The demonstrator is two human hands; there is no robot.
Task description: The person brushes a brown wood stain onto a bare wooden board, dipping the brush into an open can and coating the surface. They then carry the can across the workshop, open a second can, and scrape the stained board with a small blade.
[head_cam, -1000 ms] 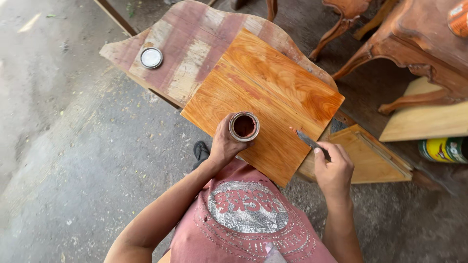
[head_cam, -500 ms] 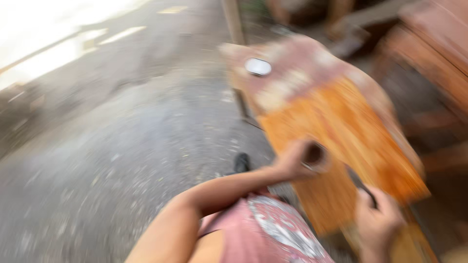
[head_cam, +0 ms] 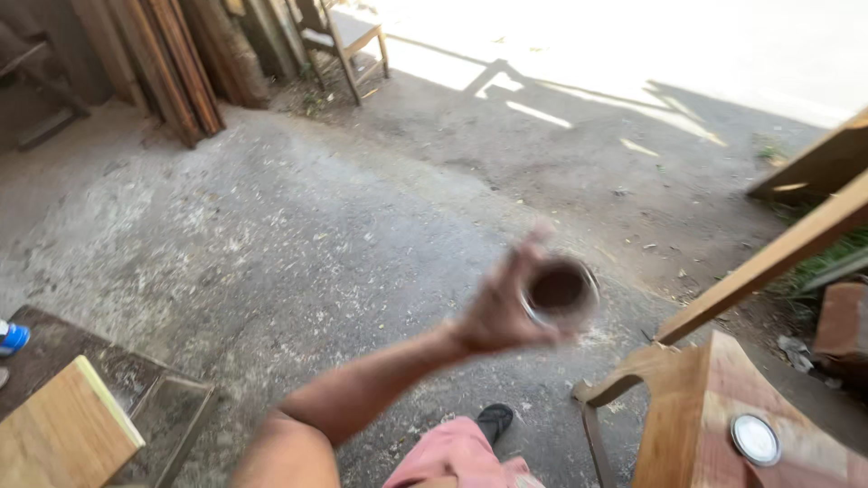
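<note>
1. Since the earlier frames our view has swung away from the orange board to the open yard, and the small tin (head_cam: pixel 560 289) has come up off the board with the left hand (head_cam: pixel 500 312); it now sits in mid-air at centre right of the frame, blurred by motion.
2. We see the left hand wrapped around the tin's side wall, fingers closed on it, with the open mouth turned toward us and a dark brown liquid inside.
3. We judge the tin light and stiff, a thin metal can, but its load is liquid and the top is open, so it wants holding by the wall, kept level, and no quick tilts. The rim may be slick with stain.
4. Our right hand is out of view, so we cannot say what it does.
5. At lower right, a round silver lid (head_cam: pixel 755 439) lies on a reddish wooden panel (head_cam: pixel 696 407), well apart from the tin.
6. Below the arm, a dark shoe (head_cam: pixel 495 421) stands on the concrete floor (head_cam: pixel 271 244), beside pink cloth.
7. At lower left, a pale plank (head_cam: pixel 63 434) rests on a dark counter (head_cam: pixel 54 339).
8. At upper left, planks lean on the wall and a wooden chair (head_cam: pixel 339 36) stands beside them.
</note>
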